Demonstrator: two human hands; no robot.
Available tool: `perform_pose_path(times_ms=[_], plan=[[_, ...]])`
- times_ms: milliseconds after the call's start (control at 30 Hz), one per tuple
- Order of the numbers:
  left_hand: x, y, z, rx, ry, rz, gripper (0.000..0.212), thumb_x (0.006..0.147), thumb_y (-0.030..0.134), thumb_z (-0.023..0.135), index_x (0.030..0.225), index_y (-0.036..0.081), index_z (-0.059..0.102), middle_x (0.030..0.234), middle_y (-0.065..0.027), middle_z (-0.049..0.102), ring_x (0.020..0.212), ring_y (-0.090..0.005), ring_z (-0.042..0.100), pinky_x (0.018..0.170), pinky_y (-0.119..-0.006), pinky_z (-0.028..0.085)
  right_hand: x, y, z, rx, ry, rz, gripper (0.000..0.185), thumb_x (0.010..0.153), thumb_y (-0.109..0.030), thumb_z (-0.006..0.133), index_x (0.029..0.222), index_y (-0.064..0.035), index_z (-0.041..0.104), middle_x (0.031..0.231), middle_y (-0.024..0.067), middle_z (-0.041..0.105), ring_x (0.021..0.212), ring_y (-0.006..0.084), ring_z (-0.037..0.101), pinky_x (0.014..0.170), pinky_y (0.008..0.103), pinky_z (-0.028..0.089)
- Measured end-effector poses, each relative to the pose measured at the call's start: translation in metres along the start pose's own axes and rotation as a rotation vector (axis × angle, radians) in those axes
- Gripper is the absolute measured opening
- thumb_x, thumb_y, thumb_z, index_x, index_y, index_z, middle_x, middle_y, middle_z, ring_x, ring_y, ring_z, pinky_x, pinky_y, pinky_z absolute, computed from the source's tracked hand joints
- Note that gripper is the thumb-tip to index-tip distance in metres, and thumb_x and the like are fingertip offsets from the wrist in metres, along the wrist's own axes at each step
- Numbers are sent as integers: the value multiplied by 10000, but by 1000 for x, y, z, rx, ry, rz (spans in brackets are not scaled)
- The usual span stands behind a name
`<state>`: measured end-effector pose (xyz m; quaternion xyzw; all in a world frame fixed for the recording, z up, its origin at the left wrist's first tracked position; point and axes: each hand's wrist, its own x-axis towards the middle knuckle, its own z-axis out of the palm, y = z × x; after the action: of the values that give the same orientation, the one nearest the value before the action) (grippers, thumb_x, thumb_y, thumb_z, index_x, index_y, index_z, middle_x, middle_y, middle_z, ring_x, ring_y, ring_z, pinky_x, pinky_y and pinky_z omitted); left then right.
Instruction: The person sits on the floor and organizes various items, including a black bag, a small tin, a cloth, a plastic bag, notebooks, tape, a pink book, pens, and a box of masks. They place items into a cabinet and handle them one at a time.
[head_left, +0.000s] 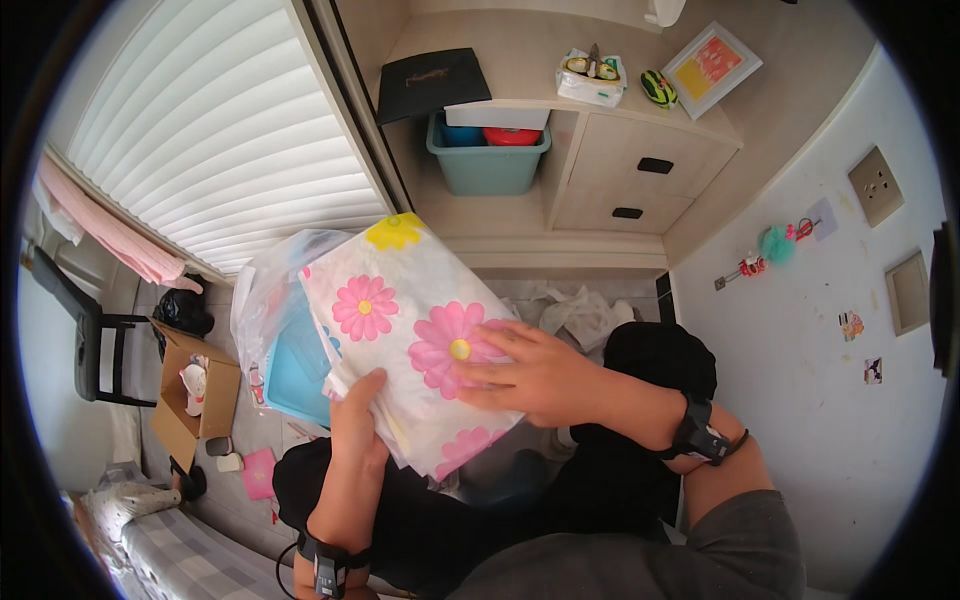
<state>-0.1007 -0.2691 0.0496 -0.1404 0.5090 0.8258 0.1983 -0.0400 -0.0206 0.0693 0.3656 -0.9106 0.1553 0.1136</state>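
Note:
A folded white plastic sheet printed with pink and yellow flowers (405, 300) lies over my lap, held between both hands. My left hand (358, 412) grips its lower left edge, thumb on top and the other fingers hidden beneath. My right hand (517, 367) rests flat on the sheet's right side with its fingers spread, over a large pink flower. Behind the sheet's left edge are a light blue plastic tray (292, 375) and a clear plastic bag (262, 285), both partly covered.
An open cardboard box (214, 397) stands on the floor at left, near a black chair (86, 337). Ahead is a wooden cabinet (607, 169) with a teal bin (487, 169) in its lower opening. Crumpled white plastic (585, 315) lies beyond my knees; a wall (810, 360) is at right.

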Motion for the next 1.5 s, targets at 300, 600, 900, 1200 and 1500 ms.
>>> perform_pose_path(times_ms=[300, 600, 900, 1200, 1500], plan=[[14, -3, 63, -69, -46, 97, 436, 873, 21, 560, 1283, -33, 423, 1174, -162, 569, 1042, -292, 599, 871, -422, 520, 1, -5, 32, -485, 107, 465, 591, 781, -212, 607, 1354, -172, 470, 1314, 205, 481, 973, 413, 602, 748, 403, 528], [18, 37, 76, 224, -494, 48, 815, 863, 276, 663, 1502, 192, 164, 1451, -105, 359, 1288, -229, 372, 1000, -460, 358, -29, 73, 84, 298, 356, 898, 310, 781, -185, 664, 1042, -25, 618, 821, 228, 649, 788, 394, 631, 666, 408, 509], [12, 27, 55, 40, -587, -84, 628, 882, 57, 584, 1448, 126, 320, 1309, -91, 505, 1030, -137, 549, 866, -297, 446, 47, 161, 258, 657, 761, 1044, 252, 828, -183, 610, 1014, -13, 615, 830, 186, 653, 758, 262, 645, 662, 377, 491], [27, 39, 54, -8, -508, -365, 558, 909, 44, 561, 1422, 88, 343, 1340, -138, 502, 1088, -196, 567, 890, -290, 442, 63, 239, 296, 466, 405, 874, 256, 867, -203, 553, 1044, -22, 595, 944, 251, 634, 922, 452, 587, 755, 470, 478], [50, 36, 56, -156, -407, -463, 443, 926, 53, 542, 1352, 71, 421, 1253, -113, 558, 1010, -151, 582, 849, -260, 454, 176, 352, 290, 244, 381, 1176, 521, 780, -264, 670, 1194, -10, 481, 1045, 266, 609, 984, 443, 576, 812, 488, 478]])
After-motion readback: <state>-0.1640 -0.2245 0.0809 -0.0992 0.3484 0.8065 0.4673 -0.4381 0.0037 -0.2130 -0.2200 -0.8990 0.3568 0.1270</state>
